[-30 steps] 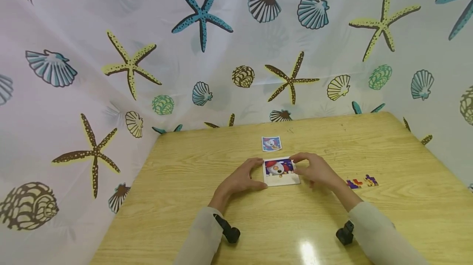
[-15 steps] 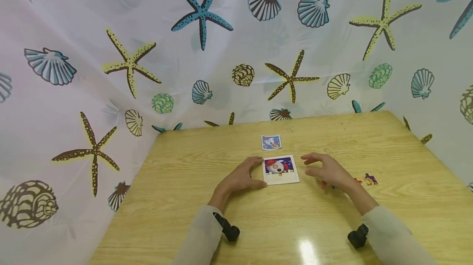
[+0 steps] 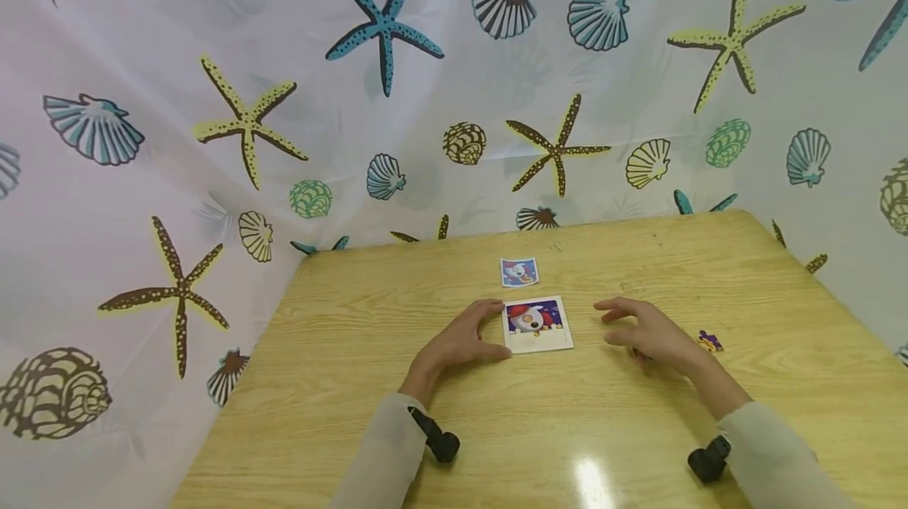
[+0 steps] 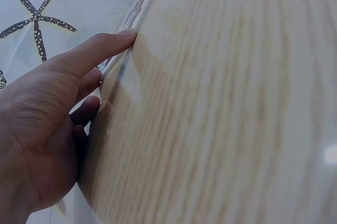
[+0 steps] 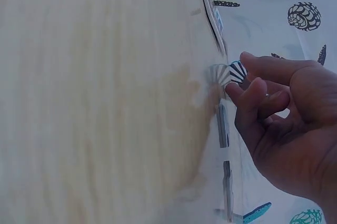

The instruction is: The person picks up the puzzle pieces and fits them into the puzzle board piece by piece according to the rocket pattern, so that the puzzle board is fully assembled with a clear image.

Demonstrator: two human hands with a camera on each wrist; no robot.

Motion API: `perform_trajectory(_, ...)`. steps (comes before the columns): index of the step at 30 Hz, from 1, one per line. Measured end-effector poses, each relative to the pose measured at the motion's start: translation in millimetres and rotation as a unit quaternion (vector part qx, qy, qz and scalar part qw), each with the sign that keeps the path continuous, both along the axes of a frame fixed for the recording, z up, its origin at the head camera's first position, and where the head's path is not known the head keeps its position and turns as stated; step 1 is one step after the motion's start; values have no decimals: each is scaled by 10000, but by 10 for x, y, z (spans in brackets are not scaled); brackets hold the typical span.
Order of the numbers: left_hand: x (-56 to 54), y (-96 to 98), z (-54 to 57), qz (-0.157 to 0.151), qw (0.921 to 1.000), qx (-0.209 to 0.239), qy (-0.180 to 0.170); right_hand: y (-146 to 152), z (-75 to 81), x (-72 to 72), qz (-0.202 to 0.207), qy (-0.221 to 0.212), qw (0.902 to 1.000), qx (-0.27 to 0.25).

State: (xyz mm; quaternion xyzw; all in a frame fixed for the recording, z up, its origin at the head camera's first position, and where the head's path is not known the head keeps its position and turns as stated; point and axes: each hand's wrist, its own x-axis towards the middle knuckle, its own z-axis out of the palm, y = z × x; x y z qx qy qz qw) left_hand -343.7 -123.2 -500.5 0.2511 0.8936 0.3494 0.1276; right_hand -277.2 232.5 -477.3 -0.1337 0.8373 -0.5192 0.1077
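Head view first, and here's the puzzle board (image 3: 539,343) just below and right of the frame's centre, lying flat on the wooden table (image 3: 383,304). Its upper part carries a purple, red and white picture; the lower strip is plain and pale. The left hand (image 3: 457,339) has the board by its left side, thumb at the lower left corner, index fingertip at the upper left, spread as wide as that edge. Over to the right, the right hand (image 3: 656,336) is poised apart from the board, fingers loosely bent with a gap to the thumb, nothing visible in the grasp. Beyond its wrist lies 1 purple-and-yellow puzzle piece (image 3: 709,341). A small picture card (image 3: 519,273) sits just above the board, shell-and-starfish cloth (image 3: 426,202) behind.

Left wrist view: the thumb touches the board's thin edge, upper left of the frame.

Right wrist view: 2 flat pieces (image 5: 222,126) show edge-on beside the right hand, the board's edge at upper centre.
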Motion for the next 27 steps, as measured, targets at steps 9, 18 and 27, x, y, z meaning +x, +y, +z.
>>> perform_trajectory(9,1,4,4,53,10000,-5,-59,192,2,66,-3,68,9996,264)
perform_trajectory(18,5,7,11,68,10000,-35,-48,346,22,142,188,-99,9997,-73)
perform_trajectory(27,16,10,9,62,10000,-30,-36,434,9,178,225,-222,9995,56)
